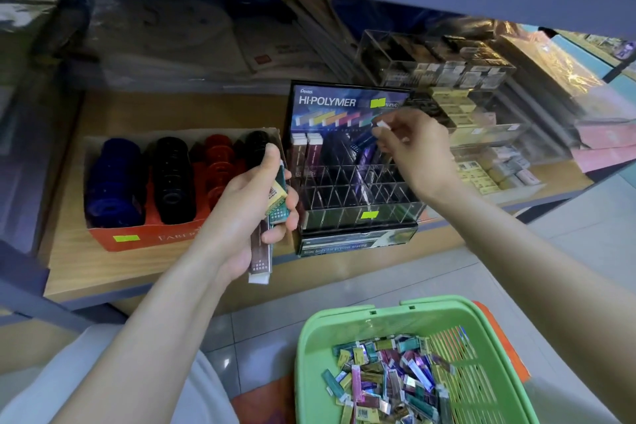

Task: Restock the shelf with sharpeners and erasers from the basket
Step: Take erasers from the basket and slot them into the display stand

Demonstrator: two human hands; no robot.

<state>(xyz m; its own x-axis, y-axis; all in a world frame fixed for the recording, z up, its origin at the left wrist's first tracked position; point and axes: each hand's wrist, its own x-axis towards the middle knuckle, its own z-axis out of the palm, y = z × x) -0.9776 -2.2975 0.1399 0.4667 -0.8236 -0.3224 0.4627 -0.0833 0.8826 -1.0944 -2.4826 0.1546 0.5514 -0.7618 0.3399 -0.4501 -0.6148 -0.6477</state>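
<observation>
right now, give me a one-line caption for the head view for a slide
Right hand pinches a slim eraser over the Hi-Polymer display rack while left hand grips more erasers.

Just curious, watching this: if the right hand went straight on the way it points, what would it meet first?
Likely the purple erasers standing in the rack, then its backboard; depth is unclear.

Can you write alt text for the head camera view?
A person's right hand pinches a slim eraser over a clear display rack; the left hand grips a bundle of erasers, above a green basket holding many more.
</observation>
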